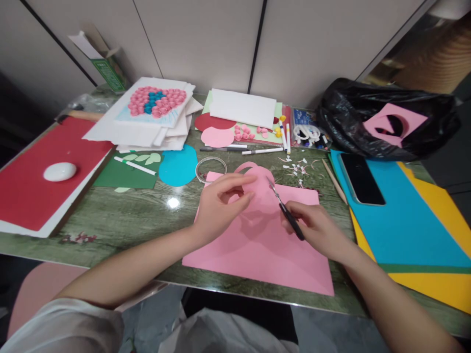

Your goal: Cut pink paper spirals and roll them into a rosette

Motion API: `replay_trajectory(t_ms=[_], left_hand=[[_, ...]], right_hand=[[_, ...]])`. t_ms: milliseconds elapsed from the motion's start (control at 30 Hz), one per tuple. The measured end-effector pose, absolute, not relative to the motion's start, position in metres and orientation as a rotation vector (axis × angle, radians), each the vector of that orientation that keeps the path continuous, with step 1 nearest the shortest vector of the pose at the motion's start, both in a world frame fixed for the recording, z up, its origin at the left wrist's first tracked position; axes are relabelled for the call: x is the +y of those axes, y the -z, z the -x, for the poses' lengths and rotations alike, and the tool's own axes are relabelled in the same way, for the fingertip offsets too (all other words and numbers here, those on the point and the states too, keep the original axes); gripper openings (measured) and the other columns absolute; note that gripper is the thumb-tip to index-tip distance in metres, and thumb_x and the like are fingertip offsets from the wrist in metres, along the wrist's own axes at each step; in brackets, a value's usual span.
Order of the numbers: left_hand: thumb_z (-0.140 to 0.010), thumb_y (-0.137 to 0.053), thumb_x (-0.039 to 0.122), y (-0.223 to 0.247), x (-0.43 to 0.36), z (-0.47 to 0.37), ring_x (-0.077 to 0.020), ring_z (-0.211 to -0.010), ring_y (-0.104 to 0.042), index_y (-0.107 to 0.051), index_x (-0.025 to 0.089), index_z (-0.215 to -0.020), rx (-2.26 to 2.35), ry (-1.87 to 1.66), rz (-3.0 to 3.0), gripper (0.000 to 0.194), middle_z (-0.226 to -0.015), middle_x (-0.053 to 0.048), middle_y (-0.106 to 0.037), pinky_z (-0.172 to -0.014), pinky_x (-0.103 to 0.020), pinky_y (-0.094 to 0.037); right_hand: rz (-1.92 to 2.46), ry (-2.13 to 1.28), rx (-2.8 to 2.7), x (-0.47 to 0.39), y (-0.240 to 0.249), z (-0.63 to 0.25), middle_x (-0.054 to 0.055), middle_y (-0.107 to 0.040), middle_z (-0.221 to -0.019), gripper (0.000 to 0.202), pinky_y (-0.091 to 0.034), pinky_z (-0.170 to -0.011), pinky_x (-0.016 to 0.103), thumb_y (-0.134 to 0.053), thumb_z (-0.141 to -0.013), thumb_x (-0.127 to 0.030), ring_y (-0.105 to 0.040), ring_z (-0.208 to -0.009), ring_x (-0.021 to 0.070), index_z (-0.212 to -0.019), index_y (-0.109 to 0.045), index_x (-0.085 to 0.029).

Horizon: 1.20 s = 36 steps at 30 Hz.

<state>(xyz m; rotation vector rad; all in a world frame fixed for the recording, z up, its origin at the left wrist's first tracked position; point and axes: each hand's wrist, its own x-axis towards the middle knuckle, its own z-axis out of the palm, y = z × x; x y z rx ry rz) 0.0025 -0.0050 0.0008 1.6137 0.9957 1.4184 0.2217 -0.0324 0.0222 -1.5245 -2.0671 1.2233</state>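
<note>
Indoor craft table (136,213), stacked coloured sheets (405,223), markers (288,138), scissors (292,221), panelled wall (206,44)

table (147,215): green, streaked, glossy top | wall (206,44): smooth grey panels with dark seams (258,44), rising behind the table | floor (316,326): grey, below the table's near edge | chair (40,289): pink, rounded, at the table's near left side | light: bright white glare spot (172,202) on the table, left of its middle
</note>
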Motion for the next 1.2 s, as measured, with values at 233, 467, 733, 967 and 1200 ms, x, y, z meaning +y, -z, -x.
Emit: replay_trajectory(t_ms=[233,467,733,967,1200], left_hand=[[-0.072,-0.07,0.011,0.0003,-0.0042,-0.0034,-0.0101,-0.081,-0.063,-0.071,0.024,-0.103,0.957,-1.433,-1.586,0.034,-0.097,-0.003,-0.07,-0.068,-0.019,-0.056],[-0.071,-0.072,0.014,0.0003,-0.0033,-0.0041,-0.0134,-0.085,-0.063,-0.071,0.024,-0.104,0.983,-1.41,-1.49,0.035,-0.102,-0.006,-0.068,-0.07,-0.023,-0.056],[-0.072,-0.072,0.017,0.001,-0.0047,-0.0038,-0.0149,-0.088,-0.064,-0.071,0.023,-0.105,1.015,-1.342,-1.558,0.034,-0.1,-0.007,-0.07,-0.069,-0.023,-0.056],[-0.071,-0.071,0.014,-0.0038,-0.0066,-0.0047,-0.0143,-0.085,-0.064,-0.071,0.021,-0.101,1.011,-1.283,-1.64,0.031,-0.095,-0.006,-0.072,-0.067,-0.022,-0.055],[-0.073,-0.068,0.01,-0.007,-0.0065,-0.0051,-0.0114,-0.075,-0.065,-0.074,0.021,-0.08,1.02,-1.326,-1.662,0.015,-0.079,-0.002,-0.074,-0.073,-0.024,-0.055]], right_hand=[[1.528,-1.251,-2.054,-0.0315,-0.0226,-0.2206,-0.004,-0.056,-0.058,0.017,-0.033,-0.054,0.024,-0.047,-0.082,-0.023,-0.048,-0.056,0.0117,-0.065,-0.047,-0.021],[1.525,-1.263,-2.059,-0.0323,-0.0212,-0.222,-0.004,-0.056,-0.059,0.016,-0.034,-0.055,0.024,-0.045,-0.082,-0.02,-0.05,-0.056,0.0113,-0.066,-0.048,-0.02],[1.53,-1.288,-2.048,-0.0335,-0.0186,-0.2208,-0.004,-0.054,-0.059,0.014,-0.033,-0.056,0.025,-0.045,-0.079,-0.014,-0.048,-0.057,0.0118,-0.067,-0.047,-0.02],[1.568,-1.225,-2.061,-0.0326,-0.0187,-0.2183,-0.005,-0.048,-0.058,0.02,-0.03,-0.054,0.024,-0.052,-0.083,-0.029,-0.041,-0.056,0.0109,-0.067,-0.045,-0.02],[1.543,-1.254,-2.031,-0.0336,-0.0171,-0.222,-0.005,-0.05,-0.061,0.017,-0.033,-0.055,0.023,-0.051,-0.085,-0.027,-0.044,-0.058,0.0109,-0.069,-0.046,-0.02]])
